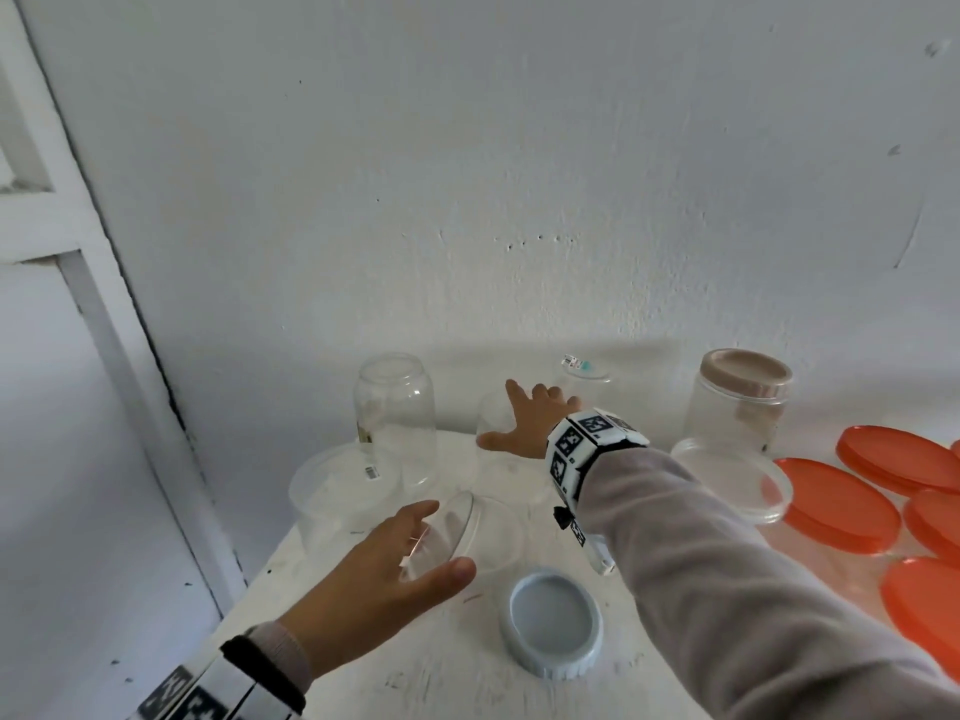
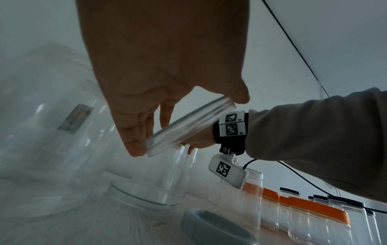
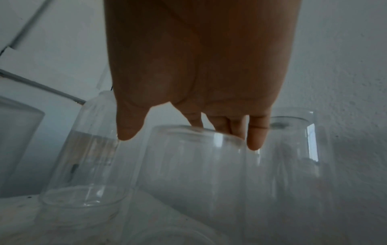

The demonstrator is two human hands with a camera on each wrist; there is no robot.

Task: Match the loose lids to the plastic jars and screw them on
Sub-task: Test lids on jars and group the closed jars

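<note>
My left hand [image 1: 423, 545] holds a clear round lid [image 1: 451, 530] tilted on edge, just above the white table [image 1: 426, 683]. In the left wrist view the thumb and fingertips [image 2: 134, 149] pinch the clear lid [image 2: 194, 119] across its rim. My right hand [image 1: 519, 418] reaches to the back with its fingers spread over an upturned clear jar [image 1: 509, 480]. In the right wrist view my right hand [image 3: 192, 132] hangs over that jar [image 3: 194, 174], its fingertips [image 3: 254, 142] at the jar's top edge and not curled round it. A blue-grey lid [image 1: 553, 623] lies upside down near the front.
A tall clear jar [image 1: 396, 407] stands upturned at the back left, with a wide clear jar [image 1: 337, 491] in front of it. A jar with a beige lid [image 1: 740, 402] stands at the back right. Several orange lids [image 1: 836, 504] cover jars at the right.
</note>
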